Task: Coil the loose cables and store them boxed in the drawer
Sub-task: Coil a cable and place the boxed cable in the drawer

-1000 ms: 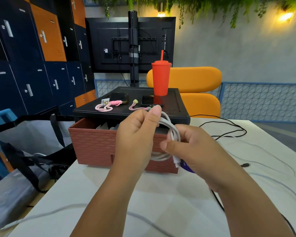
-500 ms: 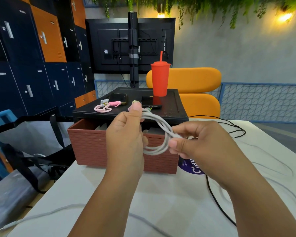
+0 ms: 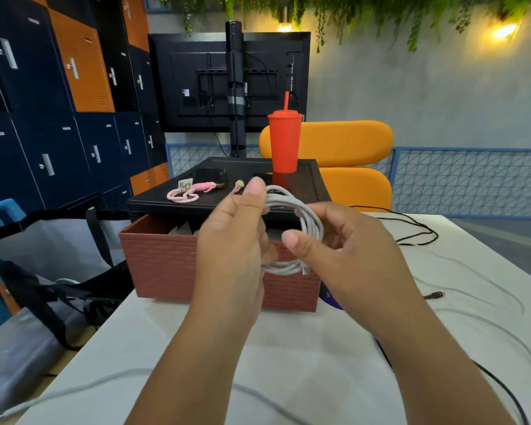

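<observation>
Rounder than a moment ago, the smooth white cable coil [image 3: 312, 223] stands upright, gripped by curled fingers of the left hand [image 3: 233, 240] and right hand [image 3: 350, 259].

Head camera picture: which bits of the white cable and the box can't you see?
- Coiled white cable: head view, its left side hides behind the left hand; the right hand covers more.
- Red-brown brick-patterned box: its inside hides under the flat black tray and behind both hands.
- Round purple sticker: mostly behind the right hand, writing unreadable.
- Thin black cable: cut off by the bottom edge.
</observation>
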Demonstrator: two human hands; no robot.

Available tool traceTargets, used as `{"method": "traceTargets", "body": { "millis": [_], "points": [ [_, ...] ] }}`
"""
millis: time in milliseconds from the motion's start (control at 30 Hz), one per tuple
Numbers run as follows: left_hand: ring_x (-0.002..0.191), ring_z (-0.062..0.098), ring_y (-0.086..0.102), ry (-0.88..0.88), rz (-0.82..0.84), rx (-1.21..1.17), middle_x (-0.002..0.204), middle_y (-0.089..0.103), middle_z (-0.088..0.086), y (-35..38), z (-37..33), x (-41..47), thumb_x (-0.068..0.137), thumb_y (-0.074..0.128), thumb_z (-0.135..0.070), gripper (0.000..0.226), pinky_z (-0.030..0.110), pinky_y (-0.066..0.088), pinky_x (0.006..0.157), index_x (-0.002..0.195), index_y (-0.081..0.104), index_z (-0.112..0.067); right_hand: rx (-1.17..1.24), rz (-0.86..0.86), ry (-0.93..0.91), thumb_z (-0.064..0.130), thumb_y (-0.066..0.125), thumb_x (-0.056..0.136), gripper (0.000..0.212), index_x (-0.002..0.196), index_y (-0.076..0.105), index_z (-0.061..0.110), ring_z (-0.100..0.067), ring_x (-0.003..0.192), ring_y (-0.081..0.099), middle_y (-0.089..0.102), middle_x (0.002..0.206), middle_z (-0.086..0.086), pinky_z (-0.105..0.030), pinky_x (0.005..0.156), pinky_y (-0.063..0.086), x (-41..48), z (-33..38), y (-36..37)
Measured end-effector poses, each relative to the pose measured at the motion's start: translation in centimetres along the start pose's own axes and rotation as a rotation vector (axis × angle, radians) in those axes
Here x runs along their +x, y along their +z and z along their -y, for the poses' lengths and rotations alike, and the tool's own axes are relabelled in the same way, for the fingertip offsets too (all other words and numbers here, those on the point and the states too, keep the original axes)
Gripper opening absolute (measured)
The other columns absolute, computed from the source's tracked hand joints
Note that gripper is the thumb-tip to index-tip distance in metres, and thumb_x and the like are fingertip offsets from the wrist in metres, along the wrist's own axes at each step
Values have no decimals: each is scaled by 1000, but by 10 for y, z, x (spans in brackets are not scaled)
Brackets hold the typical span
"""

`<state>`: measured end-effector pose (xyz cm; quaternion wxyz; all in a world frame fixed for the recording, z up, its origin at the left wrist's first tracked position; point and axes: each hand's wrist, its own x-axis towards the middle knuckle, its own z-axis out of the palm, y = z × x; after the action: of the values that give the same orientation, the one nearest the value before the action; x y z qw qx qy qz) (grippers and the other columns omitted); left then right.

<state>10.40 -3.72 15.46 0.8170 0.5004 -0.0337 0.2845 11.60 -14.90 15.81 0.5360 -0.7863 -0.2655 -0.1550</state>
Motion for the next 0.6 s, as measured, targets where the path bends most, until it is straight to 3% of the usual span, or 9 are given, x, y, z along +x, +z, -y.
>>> {"method": "traceTargets", "body": {
  "millis": [67, 267, 367, 467, 600],
  "points": [
    [37, 6, 22, -18, -13, 12, 42, 26, -8, 0, -1, -1, 90, 54, -25, 24, 18, 24, 38, 68, 53, -14, -83, -37, -33, 30, 64, 82, 9, 80, 62, 38, -1, 65, 54, 62, 76, 21, -14, 56, 41, -1, 0, 2],
    [35, 6, 20, -53, -154, -10, 39, 24, -7, -7, -3, 6, 86, 56, -11, 24, 18, 23, 37, 63, 48, -13, -200, 117, -62, 17, 62, 84, 18, 94, 69, 31, -5, 58, 51, 62, 66, 11, -17, 55, 40, -2, 3, 1],
    [35, 6, 19, -48, -188, -42, 39, 23, -6, -8, -4, 8, 85, 54, -8, 25, 17, 24, 35, 63, 44, -14, -108, 184, -11, 13, 65, 83, 32, 97, 65, 41, -1, 74, 64, 71, 81, 14, -17, 70, 50, -3, 6, -3],
    [35, 5, 18, -84, -142, -95, 40, 22, -8, -6, -3, 7, 87, 55, -11, 23, 16, 23, 35, 65, 46, -15, 24, 143, 58, 10, 70, 79, 33, 95, 66, 38, -8, 80, 68, 73, 81, 8, -24, 80, 54, -2, 4, -9],
    [38, 6, 25, -215, 6, -48, 45, 28, -5, 1, -1, 3, 94, 51, -26, 22, 18, 30, 39, 75, 53, -14, 132, 82, 94, 14, 68, 80, 17, 90, 69, 28, -9, 71, 69, 73, 76, 1, -24, 72, 55, 1, 1, -22]
  ]
}}
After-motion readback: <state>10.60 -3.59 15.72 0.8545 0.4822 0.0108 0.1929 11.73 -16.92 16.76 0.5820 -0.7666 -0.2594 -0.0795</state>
